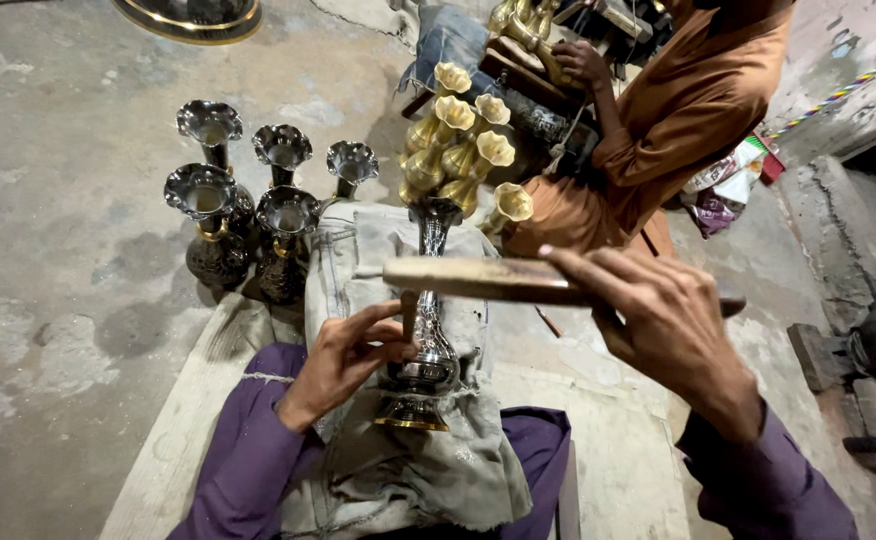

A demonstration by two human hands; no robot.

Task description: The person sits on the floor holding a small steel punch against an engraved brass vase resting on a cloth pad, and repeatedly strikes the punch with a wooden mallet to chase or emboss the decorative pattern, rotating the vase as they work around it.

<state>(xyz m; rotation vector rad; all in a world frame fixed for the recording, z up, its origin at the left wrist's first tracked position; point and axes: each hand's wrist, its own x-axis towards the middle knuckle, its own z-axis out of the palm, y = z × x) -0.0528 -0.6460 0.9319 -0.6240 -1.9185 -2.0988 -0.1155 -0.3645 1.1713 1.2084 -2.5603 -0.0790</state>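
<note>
Both hands work over a dark engraved vase (428, 330) lying on a grey cloth (438, 470) across the person's lap: the left hand (343, 355) pinches a thin punch (409, 312) against the vase's neck, while the right hand (663, 320) grips a flat wooden mallet (478, 278) held level just above it. Finished dark vases (248, 215) stand to the left, brass ones (463, 140) lie beyond, near a second person's hand (583, 62).
</note>
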